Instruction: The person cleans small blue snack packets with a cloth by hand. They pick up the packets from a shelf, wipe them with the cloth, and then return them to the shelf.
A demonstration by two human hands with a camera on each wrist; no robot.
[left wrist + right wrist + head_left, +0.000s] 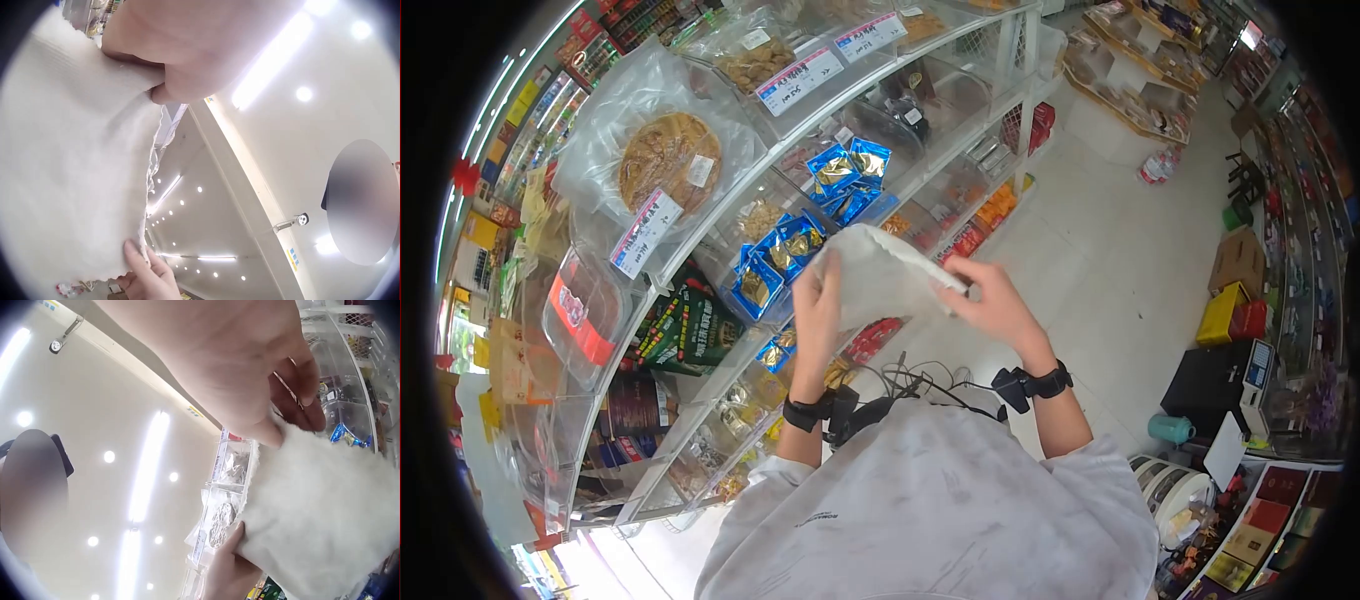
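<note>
A white cloth (880,275) with a ragged, frayed edge is held up between both hands in front of the shelves. My left hand (818,305) pinches one side of it, thumb on the near face; in the left wrist view the cloth (69,162) spreads broadly below that hand. At the opposite side my right hand (992,305) pinches the cloth's corner. In the right wrist view, the right hand's thumb presses the frayed edge while its other fingers lie behind the cloth (319,506).
Several blue-and-gold packets (785,250) sit in a clear shelf bin just beyond the left hand. A bagged round brown item (668,160) lies on the top shelf. Black cables (915,378) hang near the waist. A black box (1215,385) stands at right on the tiled floor (1100,250).
</note>
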